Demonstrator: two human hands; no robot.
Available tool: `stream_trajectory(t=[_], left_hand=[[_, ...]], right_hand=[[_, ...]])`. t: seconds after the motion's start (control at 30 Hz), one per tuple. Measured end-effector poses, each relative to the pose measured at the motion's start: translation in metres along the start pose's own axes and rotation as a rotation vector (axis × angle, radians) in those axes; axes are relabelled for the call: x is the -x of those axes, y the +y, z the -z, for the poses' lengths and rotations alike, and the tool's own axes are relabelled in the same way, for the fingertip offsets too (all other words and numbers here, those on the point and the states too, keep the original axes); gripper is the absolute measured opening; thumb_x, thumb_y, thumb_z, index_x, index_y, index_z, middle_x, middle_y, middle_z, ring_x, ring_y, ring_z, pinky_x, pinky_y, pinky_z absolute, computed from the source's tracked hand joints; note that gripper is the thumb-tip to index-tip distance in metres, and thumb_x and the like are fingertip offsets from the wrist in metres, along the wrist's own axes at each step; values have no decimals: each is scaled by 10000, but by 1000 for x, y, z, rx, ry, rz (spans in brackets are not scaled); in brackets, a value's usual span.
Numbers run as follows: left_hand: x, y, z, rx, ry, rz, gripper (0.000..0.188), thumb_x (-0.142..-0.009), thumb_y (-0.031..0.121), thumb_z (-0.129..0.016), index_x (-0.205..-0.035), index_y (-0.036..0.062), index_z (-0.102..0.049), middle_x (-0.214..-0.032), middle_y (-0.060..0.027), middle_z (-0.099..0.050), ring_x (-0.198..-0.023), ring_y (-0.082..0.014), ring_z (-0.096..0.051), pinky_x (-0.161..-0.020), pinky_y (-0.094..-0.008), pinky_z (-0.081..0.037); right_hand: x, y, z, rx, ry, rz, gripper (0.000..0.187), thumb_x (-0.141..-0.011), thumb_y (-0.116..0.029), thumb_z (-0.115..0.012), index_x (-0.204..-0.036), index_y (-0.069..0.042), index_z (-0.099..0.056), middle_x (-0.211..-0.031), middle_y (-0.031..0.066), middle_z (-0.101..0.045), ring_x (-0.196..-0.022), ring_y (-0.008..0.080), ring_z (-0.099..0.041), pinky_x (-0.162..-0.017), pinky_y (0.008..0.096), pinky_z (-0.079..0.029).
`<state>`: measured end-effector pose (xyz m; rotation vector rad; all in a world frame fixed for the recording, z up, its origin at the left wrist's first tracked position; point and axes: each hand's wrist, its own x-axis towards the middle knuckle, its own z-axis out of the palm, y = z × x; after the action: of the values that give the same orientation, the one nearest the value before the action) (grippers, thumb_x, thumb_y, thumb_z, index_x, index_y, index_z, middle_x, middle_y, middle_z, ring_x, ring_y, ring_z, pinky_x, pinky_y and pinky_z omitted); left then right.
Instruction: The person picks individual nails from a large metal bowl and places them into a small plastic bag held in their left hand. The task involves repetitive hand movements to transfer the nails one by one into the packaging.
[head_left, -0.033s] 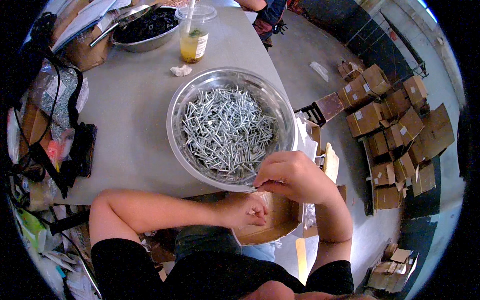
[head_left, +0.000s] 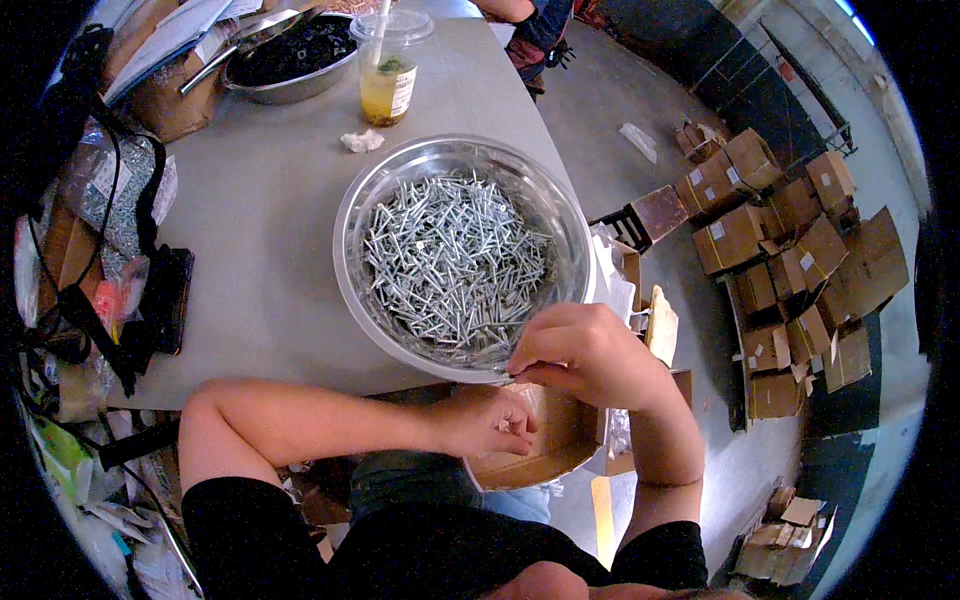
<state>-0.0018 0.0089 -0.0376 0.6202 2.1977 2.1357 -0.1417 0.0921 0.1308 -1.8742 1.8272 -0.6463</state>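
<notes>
A large shiny metal bowl [head_left: 350, 290] stands at the near right edge of the table, filled with a heap of loose silvery screws [head_left: 455, 265]. At its near right rim, my right hand [head_left: 585, 350] is closed in a pinch, thumb and fingertips together; whatever sits between them is too small to name. My left hand [head_left: 485, 420] is curled just below the bowl, over an open cardboard box [head_left: 555, 440]. Its fingers are bent inward, hiding most of what they may hold. The box lies at my lap, below the table edge, partly covered by both hands.
On the grey table [head_left: 250, 250] stand a lidded plastic cup [head_left: 390, 85] with yellow drink, a crumpled tissue [head_left: 362, 141] and a bowl of black parts [head_left: 295, 60]. Bagged screws [head_left: 120, 190] and cables crowd the left. Stacked cartons [head_left: 790, 250] stand right; another person [head_left: 540, 35] is beyond.
</notes>
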Motion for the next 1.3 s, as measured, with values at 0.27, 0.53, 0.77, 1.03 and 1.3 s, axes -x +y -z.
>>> stream_trajectory(t=[0.27,0.53,0.77,1.03,1.3], left_hand=[[-5,30,12,-34,-52,290,305,-830,319,-725,-832,67,-553,-802,-44,-584,-720,-154,-550,-664,-317,-473],[-6,26,10,-84,41,228,417,-838,431,-696,-771,57,-525,-666,-43,-523,-608,-152,-473,-563,-328,-413],[-6,26,12,-72,14,268,403,-883,436,-641,-804,54,-539,-741,-65,-541,-688,-176,-506,-619,-323,-429],[-8,26,12,-93,125,226,370,-883,394,-659,-921,50,-529,-755,-32,-536,-697,-146,-498,-620,-308,-433],[-8,7,6,23,132,208,341,-890,272,-674,-1069,29,-515,-760,-15,-531,-699,-124,-504,-634,-291,-448]], right_hand=[[20,-9,-10,-83,254,-77,135,-737,-38,-691,-865,-45,-652,-866,108,-661,-833,314,-645,-739,387,-528],[3,8,-19,-36,242,-9,114,-771,-48,-666,-885,-44,-660,-860,116,-670,-796,318,-657,-692,395,-531],[-35,31,-14,167,-96,-238,119,-802,-212,-625,-884,-161,-693,-835,110,-681,-779,339,-655,-705,445,-520],[-36,26,-1,116,-287,-154,130,-782,-143,-626,-896,-144,-689,-836,116,-681,-781,345,-655,-718,449,-517],[-32,34,-6,102,-260,-73,169,-815,-153,-576,-944,-110,-676,-878,170,-668,-829,381,-643,-751,478,-509]])
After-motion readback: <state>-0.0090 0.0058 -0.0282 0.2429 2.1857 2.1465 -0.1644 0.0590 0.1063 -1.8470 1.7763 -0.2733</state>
